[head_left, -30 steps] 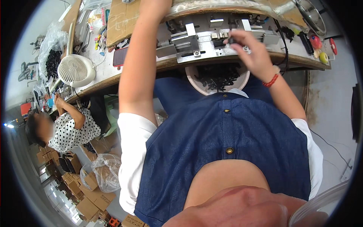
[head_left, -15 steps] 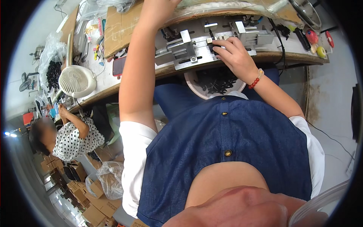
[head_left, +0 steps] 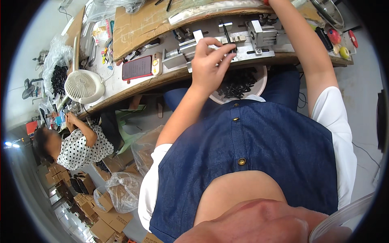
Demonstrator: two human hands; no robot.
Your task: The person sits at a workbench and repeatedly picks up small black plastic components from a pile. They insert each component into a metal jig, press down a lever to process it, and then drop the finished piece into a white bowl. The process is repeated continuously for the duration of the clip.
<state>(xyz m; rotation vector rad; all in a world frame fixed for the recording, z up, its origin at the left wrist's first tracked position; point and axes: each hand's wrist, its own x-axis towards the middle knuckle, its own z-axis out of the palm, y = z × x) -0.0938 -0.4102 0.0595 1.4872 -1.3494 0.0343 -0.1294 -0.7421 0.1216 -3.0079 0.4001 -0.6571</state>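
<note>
My left hand (head_left: 208, 65) is at the middle of a silver metal fixture (head_left: 257, 52) on the bench's front edge. Its thumb and index finger are pinched on the near end of a slim black rod (head_left: 227, 34). The rod lies across small metal blocks (head_left: 239, 39) in the fixture. My right arm (head_left: 306, 40) stretches up over the fixture's right end, and its hand is beyond the top edge of the picture. Below the bench edge, a pale round basin (head_left: 262, 83) holds many black pieces (head_left: 235, 85).
A red-edged phone (head_left: 137, 67) and a white fan (head_left: 83, 86) stand left of the fixture. Cardboard (head_left: 135, 30) covers the bench behind. A person in a dotted top (head_left: 83, 148) works at far left, near cardboard boxes (head_left: 107, 222). A red-and-pink object (head_left: 334, 34) lies at right.
My left hand has come down from beyond the top edge to the black rod at the fixture. My right hand has left the fixture and gone up out of the picture.
</note>
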